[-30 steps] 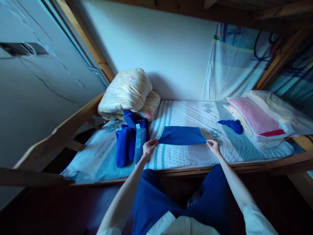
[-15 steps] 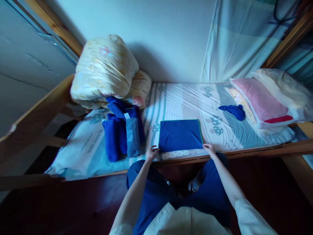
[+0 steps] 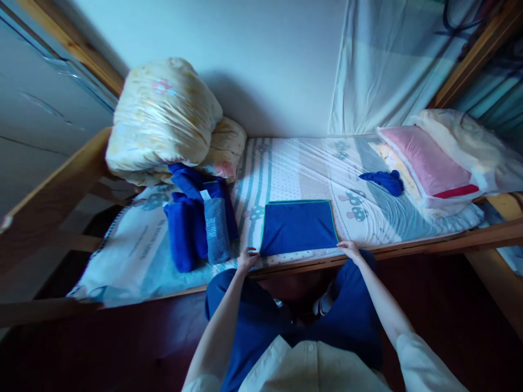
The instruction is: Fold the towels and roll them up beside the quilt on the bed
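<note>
A blue towel [image 3: 300,226] with thin green edging lies folded into a rectangle near the bed's front edge. Its near left corner is pinched by my left hand [image 3: 247,259], fingers closed on it. At the near right corner, my right hand [image 3: 350,250] grips the same towel between thumb and fingers. The near edge is pulled straight between both hands. Left of my left hand stand a rolled grey-blue towel [image 3: 217,231] and a bright blue rolled towel [image 3: 180,234], side by side on the sheet.
A bulky yellow quilt [image 3: 163,117] is heaped at the bed's left end. A crumpled blue cloth [image 3: 386,182] lies to the right, beside a pink pillow [image 3: 431,163]. The wooden bed rail [image 3: 441,242] runs along the front. A pale curtain [image 3: 371,71] hangs against the wall.
The towel's near edge has been drawn slightly toward me and its far edge now shows two offset layers. Both hands keep their hold. The view has shifted a little.
</note>
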Tool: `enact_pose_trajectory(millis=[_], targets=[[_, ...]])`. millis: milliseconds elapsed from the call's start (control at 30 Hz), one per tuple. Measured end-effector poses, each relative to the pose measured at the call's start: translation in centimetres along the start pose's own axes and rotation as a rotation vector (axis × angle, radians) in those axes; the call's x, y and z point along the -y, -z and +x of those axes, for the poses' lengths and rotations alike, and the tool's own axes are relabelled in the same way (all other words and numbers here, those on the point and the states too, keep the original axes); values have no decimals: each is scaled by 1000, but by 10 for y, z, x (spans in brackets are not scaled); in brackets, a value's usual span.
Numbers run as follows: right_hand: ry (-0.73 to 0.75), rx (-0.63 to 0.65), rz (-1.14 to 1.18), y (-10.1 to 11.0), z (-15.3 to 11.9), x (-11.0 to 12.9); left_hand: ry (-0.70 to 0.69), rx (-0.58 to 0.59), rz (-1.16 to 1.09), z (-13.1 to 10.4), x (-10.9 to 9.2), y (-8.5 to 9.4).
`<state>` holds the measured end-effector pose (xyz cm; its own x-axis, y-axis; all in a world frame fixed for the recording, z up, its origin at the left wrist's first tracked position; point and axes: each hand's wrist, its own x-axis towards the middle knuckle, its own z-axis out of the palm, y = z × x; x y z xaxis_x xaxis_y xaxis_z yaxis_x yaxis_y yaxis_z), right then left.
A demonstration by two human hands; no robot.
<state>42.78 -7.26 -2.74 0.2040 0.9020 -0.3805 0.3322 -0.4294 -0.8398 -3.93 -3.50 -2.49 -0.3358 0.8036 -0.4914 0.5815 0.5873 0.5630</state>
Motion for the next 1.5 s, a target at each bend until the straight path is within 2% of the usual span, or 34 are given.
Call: enact_pose_trajectory(millis=[133,267,467,633,733,867,1033,1267,1500], targets=[[20,42,4,-4,5,4,-47,55,-5,-1,-2,5],[31,65,-29,-9,19,8,-63,111,-40,14,-16,4],[53,37,-131,-18,66,15,-84,190,-199,50,-40,1],[85,-14,-180,-16,108,13,-100,203,-326,80,-53,-1],[131,-9,-189,-17,121,14,-126,176,-417,96,-63,-7],[212,6,-216,-24,136,23,-175,71,-544,114,-79,-16],[251,-12,-257,-27,165,33,-157,42,-546,137,-93,-24],[331,1,-234,-24,206,33,-209,15,-503,168,-100,-27],[389,12,-230,-35,222,37,-279,-23,-380,186,-99,-30]])
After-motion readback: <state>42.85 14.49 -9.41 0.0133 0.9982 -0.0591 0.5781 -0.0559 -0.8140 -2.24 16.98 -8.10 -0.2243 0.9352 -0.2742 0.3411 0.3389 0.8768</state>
